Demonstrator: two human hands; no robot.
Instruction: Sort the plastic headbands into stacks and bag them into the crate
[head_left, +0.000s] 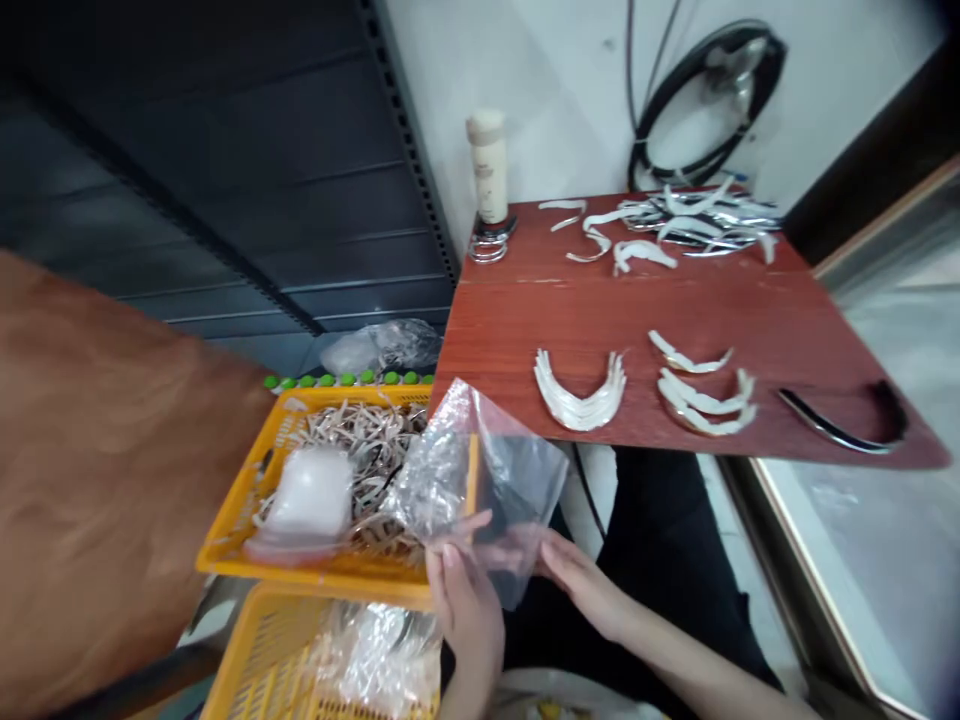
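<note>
A clear plastic bag point(525, 470) stands up between my two hands, in front of the table edge. My left hand point(471, 610) pinches its lower left edge, fingers pressed together. On the other side my right hand point(581, 580) grips the lower right part; some of its fingers show blurred through the film, and I cannot tell whether they are inside or behind it. Just beyond the bag, a neat stack of curved white-and-silver strips point(581, 400) lies on the red-brown table point(517, 310). Looser curved strips point(705, 405) lie to its right, and one dark curved strip point(840, 430) is near the right corner.
A yellow crate point(247, 490) at left holds many strips and a white bundle point(311, 495). A lower yellow basket point(259, 650) contains clear plastic bags point(382, 655). At the table's back are a cream bottle point(489, 170) and a strip pile point(697, 220). Brown cardboard point(112, 480) fills the left.
</note>
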